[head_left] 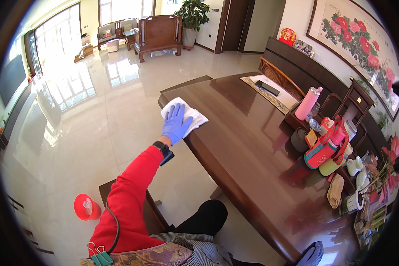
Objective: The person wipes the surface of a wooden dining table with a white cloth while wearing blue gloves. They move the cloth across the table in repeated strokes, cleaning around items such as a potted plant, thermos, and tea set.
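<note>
My left hand (176, 125), in a thin blue-violet glove, lies flat with fingers spread on a folded white cloth (195, 116). The cloth rests on the far left corner of a glossy dark wooden table (239, 146) and hangs slightly over its edge. At the lower right, my right hand (312, 254), also gloved and in shadow, rests on the near edge of the table. Its fingers look stretched out, with nothing visible in them; the frame's rim cuts off part of it.
Along the table's right side stand a pink bottle (307, 103), a red-and-teal bottle bag (323, 150), a tan cloth (335, 190) and a potted plant (354, 201). A phone (267, 88) lies on a mat. A bench (153, 208) and a red bucket (85, 207) stand at the left.
</note>
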Action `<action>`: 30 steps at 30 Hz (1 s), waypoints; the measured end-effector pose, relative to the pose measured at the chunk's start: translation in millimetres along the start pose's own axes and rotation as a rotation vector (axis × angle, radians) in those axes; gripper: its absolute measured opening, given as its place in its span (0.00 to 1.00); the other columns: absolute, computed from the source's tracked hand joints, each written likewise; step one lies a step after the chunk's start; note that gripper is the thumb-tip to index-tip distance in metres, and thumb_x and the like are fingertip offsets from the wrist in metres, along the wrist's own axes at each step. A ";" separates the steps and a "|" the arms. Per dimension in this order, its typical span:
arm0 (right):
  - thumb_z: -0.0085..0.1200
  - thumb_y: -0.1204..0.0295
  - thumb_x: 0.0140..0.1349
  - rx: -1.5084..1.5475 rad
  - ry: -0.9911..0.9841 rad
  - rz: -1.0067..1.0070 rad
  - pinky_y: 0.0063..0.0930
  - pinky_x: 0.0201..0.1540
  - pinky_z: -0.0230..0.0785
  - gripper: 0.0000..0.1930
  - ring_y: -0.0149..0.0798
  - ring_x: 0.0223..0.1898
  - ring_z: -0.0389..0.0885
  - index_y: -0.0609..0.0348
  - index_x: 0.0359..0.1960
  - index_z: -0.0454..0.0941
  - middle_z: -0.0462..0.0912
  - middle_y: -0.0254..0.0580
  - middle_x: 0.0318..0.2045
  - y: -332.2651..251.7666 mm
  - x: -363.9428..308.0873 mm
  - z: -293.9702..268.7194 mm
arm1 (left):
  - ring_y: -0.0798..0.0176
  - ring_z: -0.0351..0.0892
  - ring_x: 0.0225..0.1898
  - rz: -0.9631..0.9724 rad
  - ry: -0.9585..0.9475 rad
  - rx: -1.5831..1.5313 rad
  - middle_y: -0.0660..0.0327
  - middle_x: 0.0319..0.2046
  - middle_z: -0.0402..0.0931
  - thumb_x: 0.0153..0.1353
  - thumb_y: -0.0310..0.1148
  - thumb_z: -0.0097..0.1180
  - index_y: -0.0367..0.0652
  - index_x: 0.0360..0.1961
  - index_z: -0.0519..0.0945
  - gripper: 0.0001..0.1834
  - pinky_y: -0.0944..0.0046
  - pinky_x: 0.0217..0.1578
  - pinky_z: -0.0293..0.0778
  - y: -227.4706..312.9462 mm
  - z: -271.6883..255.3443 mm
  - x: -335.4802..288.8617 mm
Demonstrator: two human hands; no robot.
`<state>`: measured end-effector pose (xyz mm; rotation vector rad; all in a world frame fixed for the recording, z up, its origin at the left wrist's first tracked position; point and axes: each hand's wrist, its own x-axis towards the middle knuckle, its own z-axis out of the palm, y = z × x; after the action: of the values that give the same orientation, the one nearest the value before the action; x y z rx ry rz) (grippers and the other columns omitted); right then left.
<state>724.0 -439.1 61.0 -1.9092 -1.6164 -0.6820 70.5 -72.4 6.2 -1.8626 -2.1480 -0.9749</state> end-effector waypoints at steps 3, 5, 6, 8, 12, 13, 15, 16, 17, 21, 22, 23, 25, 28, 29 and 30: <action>0.57 0.67 0.77 -0.006 0.007 0.008 0.49 0.61 0.78 0.14 0.58 0.54 0.86 0.64 0.53 0.87 0.88 0.56 0.53 -2.1 0.2 -1.5 | 0.37 0.47 0.83 -0.112 -0.056 0.029 0.45 0.82 0.53 0.74 0.65 0.46 0.40 0.82 0.59 0.47 0.44 0.81 0.46 -19.1 -0.4 28.9; 0.57 0.66 0.77 -0.001 0.013 0.005 0.49 0.61 0.78 0.14 0.58 0.54 0.86 0.63 0.53 0.87 0.88 0.55 0.53 -2.5 0.4 -3.1 | 0.37 0.46 0.84 -0.147 -0.063 0.025 0.45 0.83 0.52 0.74 0.65 0.46 0.39 0.82 0.58 0.48 0.44 0.81 0.46 -19.3 1.0 33.3; 0.57 0.66 0.77 -0.004 0.004 0.011 0.49 0.61 0.78 0.14 0.58 0.54 0.86 0.63 0.53 0.87 0.88 0.55 0.53 -2.5 0.5 -3.6 | 0.37 0.46 0.84 -0.140 -0.056 0.019 0.45 0.83 0.52 0.74 0.65 0.46 0.39 0.82 0.58 0.48 0.44 0.81 0.46 -17.3 1.0 31.4; 0.57 0.66 0.77 -0.010 -0.009 0.022 0.49 0.61 0.78 0.14 0.58 0.53 0.86 0.62 0.53 0.87 0.88 0.55 0.53 -2.1 0.8 -3.5 | 0.37 0.45 0.84 -0.152 -0.066 0.015 0.44 0.83 0.52 0.74 0.65 0.46 0.39 0.82 0.57 0.49 0.44 0.81 0.45 -9.4 0.7 20.2; 0.57 0.67 0.77 0.002 -0.006 0.029 0.49 0.61 0.78 0.14 0.58 0.54 0.86 0.62 0.53 0.87 0.88 0.55 0.53 -1.0 0.8 -3.1 | 0.32 0.46 0.83 -0.010 -0.025 -0.060 0.42 0.82 0.53 0.77 0.62 0.45 0.38 0.82 0.56 0.46 0.40 0.81 0.44 9.7 1.9 -18.1; 0.57 0.67 0.77 0.002 0.005 0.020 0.50 0.61 0.78 0.14 0.58 0.54 0.86 0.62 0.53 0.87 0.88 0.55 0.53 -1.1 1.0 -2.7 | 0.32 0.46 0.83 -0.001 -0.029 -0.062 0.41 0.81 0.53 0.77 0.62 0.45 0.38 0.82 0.56 0.46 0.40 0.81 0.44 11.8 2.3 -22.0; 0.56 0.67 0.77 -0.002 -0.001 0.009 0.50 0.62 0.78 0.14 0.58 0.54 0.86 0.63 0.52 0.87 0.88 0.55 0.53 -1.5 1.6 -3.2 | 0.32 0.46 0.83 0.037 -0.003 -0.075 0.41 0.81 0.53 0.77 0.62 0.45 0.38 0.82 0.55 0.46 0.39 0.81 0.44 12.1 5.2 -28.4; 0.56 0.67 0.77 -0.005 -0.017 0.008 0.51 0.62 0.78 0.14 0.58 0.54 0.86 0.64 0.52 0.87 0.88 0.56 0.53 -1.7 2.2 -3.8 | 0.32 0.47 0.83 0.054 0.006 -0.068 0.41 0.81 0.53 0.77 0.62 0.46 0.38 0.82 0.56 0.46 0.40 0.81 0.44 8.5 6.2 -26.0; 0.56 0.67 0.77 -0.006 -0.033 0.006 0.51 0.62 0.77 0.14 0.59 0.54 0.86 0.64 0.52 0.87 0.88 0.56 0.53 -2.1 3.0 -4.1 | 0.32 0.47 0.82 0.062 0.017 -0.060 0.41 0.81 0.53 0.76 0.62 0.47 0.38 0.82 0.57 0.46 0.42 0.81 0.45 3.8 7.6 -21.3; 0.56 0.68 0.77 0.019 -0.012 0.011 0.51 0.62 0.77 0.14 0.59 0.54 0.85 0.66 0.52 0.86 0.88 0.57 0.53 -6.2 2.5 -4.4 | 0.33 0.47 0.82 -0.024 -0.005 -0.012 0.42 0.82 0.53 0.75 0.63 0.47 0.38 0.81 0.59 0.47 0.43 0.81 0.46 -25.3 11.3 13.6; 0.56 0.68 0.77 0.023 -0.006 0.007 0.51 0.62 0.77 0.14 0.59 0.54 0.85 0.66 0.52 0.86 0.88 0.57 0.53 -6.7 2.8 -3.9 | 0.33 0.47 0.82 -0.023 0.005 0.000 0.42 0.82 0.53 0.75 0.64 0.47 0.38 0.81 0.59 0.47 0.43 0.81 0.46 -32.8 11.5 22.4; 0.56 0.68 0.77 0.026 0.001 0.003 0.51 0.62 0.77 0.14 0.59 0.54 0.85 0.66 0.52 0.86 0.88 0.57 0.53 -6.8 3.1 -4.1 | 0.33 0.48 0.83 -0.043 -0.007 0.016 0.42 0.81 0.54 0.75 0.64 0.47 0.39 0.81 0.59 0.47 0.43 0.81 0.46 -39.1 12.2 30.5; 0.56 0.68 0.77 0.013 -0.025 0.015 0.52 0.61 0.78 0.14 0.59 0.54 0.86 0.66 0.52 0.86 0.88 0.57 0.53 -6.2 4.2 -3.5 | 0.33 0.47 0.83 -0.097 -0.034 0.033 0.42 0.82 0.53 0.75 0.65 0.47 0.39 0.82 0.59 0.47 0.43 0.81 0.46 -49.8 11.7 45.7; 0.57 0.68 0.76 0.010 -0.025 0.030 0.52 0.61 0.78 0.14 0.59 0.53 0.86 0.66 0.51 0.87 0.88 0.57 0.52 -4.8 4.8 -1.3 | 0.34 0.46 0.83 -0.162 -0.057 0.021 0.43 0.83 0.51 0.74 0.66 0.46 0.40 0.82 0.57 0.49 0.44 0.81 0.45 -60.7 9.6 64.2; 0.58 0.68 0.76 0.011 -0.020 0.038 0.52 0.61 0.78 0.14 0.59 0.53 0.86 0.66 0.51 0.87 0.88 0.57 0.52 -4.4 4.4 -1.0 | 0.34 0.46 0.83 -0.182 -0.059 0.017 0.43 0.83 0.50 0.74 0.66 0.46 0.40 0.82 0.57 0.49 0.44 0.81 0.45 -63.0 8.6 68.3; 0.59 0.67 0.75 0.011 -0.010 0.025 0.52 0.60 0.78 0.14 0.59 0.53 0.86 0.67 0.51 0.87 0.89 0.57 0.52 -3.8 4.4 -0.8 | 0.35 0.46 0.83 -0.208 -0.066 0.013 0.43 0.83 0.50 0.74 0.66 0.45 0.40 0.82 0.57 0.49 0.44 0.81 0.45 -64.5 7.6 71.5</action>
<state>720.8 -436.0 64.9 -1.9241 -1.5961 -0.6529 -3.1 -10.0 11.5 -1.7145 -2.4194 -0.9463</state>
